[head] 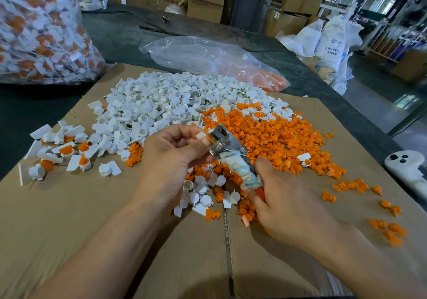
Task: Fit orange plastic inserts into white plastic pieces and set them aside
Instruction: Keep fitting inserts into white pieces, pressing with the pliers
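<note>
Bulging bag, far left: a large clear plastic sack of white-and-orange assembled pieces is standing on the dark table.
Set-aside pieces: white tabbed cups with orange inserts seated are lying scattered along the left edge of the flat brown cardboard sheet.
White pile: a heap of loose white plastic pieces is spreading across the cardboard's far middle.
Left hand: the left hand is pinching a small white piece showing orange between thumb and fingers, holding it at the head of the tool.
Tool: a metal plier-like hand tool with a rag-wrapped handle is angling up between the hands.
Right hand: the right hand is clenching around that wrapped handle.
Orange pile: a heap of loose orange plastic inserts is lying just right of the white pile, with strays trailing towards the cardboard's right edge.
Far right: a white handheld controller is resting beside the cardboard.
</note>
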{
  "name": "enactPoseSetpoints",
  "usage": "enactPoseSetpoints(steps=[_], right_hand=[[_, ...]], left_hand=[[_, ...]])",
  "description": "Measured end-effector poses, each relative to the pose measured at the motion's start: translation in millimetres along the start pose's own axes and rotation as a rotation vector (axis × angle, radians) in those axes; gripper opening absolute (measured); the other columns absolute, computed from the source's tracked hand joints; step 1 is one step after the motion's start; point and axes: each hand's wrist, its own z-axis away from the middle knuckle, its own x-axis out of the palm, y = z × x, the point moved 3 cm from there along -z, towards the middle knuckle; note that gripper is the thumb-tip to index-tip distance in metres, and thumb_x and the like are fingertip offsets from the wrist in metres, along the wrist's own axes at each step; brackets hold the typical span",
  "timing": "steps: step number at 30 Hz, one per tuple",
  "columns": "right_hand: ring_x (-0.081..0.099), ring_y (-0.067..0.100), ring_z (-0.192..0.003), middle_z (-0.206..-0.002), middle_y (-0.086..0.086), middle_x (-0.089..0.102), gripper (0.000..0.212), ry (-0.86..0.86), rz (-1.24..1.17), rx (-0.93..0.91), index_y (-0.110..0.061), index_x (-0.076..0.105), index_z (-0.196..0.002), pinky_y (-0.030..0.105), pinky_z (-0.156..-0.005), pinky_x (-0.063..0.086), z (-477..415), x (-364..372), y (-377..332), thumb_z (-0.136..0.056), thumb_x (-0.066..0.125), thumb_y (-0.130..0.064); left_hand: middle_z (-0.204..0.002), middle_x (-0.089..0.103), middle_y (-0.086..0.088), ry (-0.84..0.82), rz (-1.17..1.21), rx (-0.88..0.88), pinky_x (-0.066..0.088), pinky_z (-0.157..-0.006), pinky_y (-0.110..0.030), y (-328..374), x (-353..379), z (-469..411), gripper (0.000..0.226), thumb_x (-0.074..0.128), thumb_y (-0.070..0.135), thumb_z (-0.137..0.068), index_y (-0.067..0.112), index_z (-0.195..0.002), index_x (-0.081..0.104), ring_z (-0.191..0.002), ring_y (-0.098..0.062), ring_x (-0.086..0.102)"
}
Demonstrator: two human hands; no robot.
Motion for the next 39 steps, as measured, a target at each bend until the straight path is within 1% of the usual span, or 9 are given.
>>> enactPoseSetpoints(steps=[8, 13, 16, 19, 23, 29, 34, 36, 39], right_hand=[[0.038, 0.008, -0.056, -0.067, -0.008, 0.037, 0.026, 0.026, -0.008, -0.01, -0.026, 0.021, -0.083, 0.025, -0.047, 0.029, -1, 1, 3, -0.094, 0.043, -0.034], [0.039, 0.003, -0.058, -0.068, -0.012, 0.039, 0.03, 0.112, -0.069, -0.005, -0.032, 0.025, -0.077, 0.02, -0.049, 0.031, 0, -4, 8, -0.086, 0.049, -0.048], [0.038, -0.002, -0.065, -0.075, -0.018, 0.038, 0.031, 0.196, -0.052, 0.036, -0.034, 0.029, -0.086, 0.016, -0.05, 0.022, -5, -10, 24, -0.079, 0.05, -0.056], [0.039, 0.002, -0.069, -0.08, -0.016, 0.039, 0.039, 0.267, -0.046, 0.13, -0.03, 0.038, -0.094, 0.02, -0.054, 0.025, -15, -14, 52, -0.072, 0.049, -0.06], [0.045, 0.014, -0.085, -0.092, -0.004, 0.047, 0.05, 0.343, 0.004, 0.26, -0.02, 0.048, -0.104, 0.029, -0.069, 0.031, -24, -14, 89, -0.073, 0.057, -0.057], [0.051, 0.024, -0.097, -0.103, 0.007, 0.054, 0.064, 0.338, 0.007, 0.356, -0.011, 0.052, -0.115, 0.035, -0.077, 0.039, -28, -3, 119, -0.072, 0.061, -0.058], [0.045, 0.026, -0.107, -0.111, 0.01, 0.051, 0.075, 0.32, 0.007, 0.366, -0.011, 0.051, -0.124, 0.03, -0.076, 0.031, -28, 2, 127, -0.068, 0.061, -0.061], [0.043, 0.025, -0.109, -0.113, 0.01, 0.049, 0.081, 0.309, 0.011, 0.364, -0.011, 0.05, -0.127, 0.028, -0.076, 0.028, -29, 3, 127, -0.066, 0.058, -0.064], [0.04, 0.026, -0.112, -0.116, 0.01, 0.048, 0.095, 0.298, 0.01, 0.36, -0.012, 0.048, -0.13, 0.028, -0.077, 0.028, -30, 5, 125, -0.057, 0.044, -0.073]], left_hand=[[-0.051, 0.063, 0.003, 0.007, 0.022, -0.012, 0.051, -0.048, -0.018, 0, 0, 0, 0.006, 0.066, 0.011, -0.056, 0.017, -0.055, 0.067, -0.046, -0.009, 0.061], [-0.053, 0.064, 0.001, 0.019, 0.049, -0.018, 0.051, -0.049, -0.018, -2, 1, -1, 0.006, 0.066, 0.011, -0.057, 0.012, -0.063, 0.065, -0.048, -0.01, 0.061], [-0.056, 0.066, -0.004, 0.066, 0.102, -0.052, 0.051, -0.049, -0.017, -3, -4, -4, 0.013, 0.067, 0.009, -0.06, 0.005, -0.071, 0.061, -0.054, -0.015, 0.066], [-0.056, 0.066, -0.005, 0.074, 0.121, -0.066, 0.051, -0.048, -0.017, -3, -5, -4, 0.008, 0.066, 0.001, -0.066, 0.005, -0.071, 0.061, -0.057, -0.016, 0.068], [-0.057, 0.067, -0.005, 0.079, 0.116, -0.069, 0.051, -0.047, -0.017, -2, -3, -4, 0.013, 0.067, 0.006, -0.06, 0.006, -0.071, 0.061, -0.057, -0.017, 0.068], [-0.059, 0.068, -0.006, 0.089, 0.125, -0.108, 0.051, -0.047, -0.018, -2, -4, -5, 0.015, 0.068, 0.009, -0.057, 0.007, -0.071, 0.061, -0.059, -0.018, 0.069], [-0.065, 0.07, -0.008, 0.11, 0.135, -0.138, 0.051, -0.047, -0.017, -2, -5, -5, 0.006, 0.069, 0.01, -0.058, 0.013, -0.063, 0.067, -0.06, -0.017, 0.069], [-0.065, 0.07, -0.005, 0.135, 0.123, -0.14, 0.05, -0.046, -0.017, -2, -7, -5, 0.006, 0.07, 0.012, -0.058, 0.018, -0.056, 0.069, -0.056, -0.014, 0.067], [-0.065, 0.07, -0.002, 0.19, 0.12, -0.147, 0.048, -0.044, -0.015, -1, -10, -4, 0.005, 0.07, 0.015, -0.058, 0.017, -0.063, 0.069, -0.05, -0.01, 0.063]])
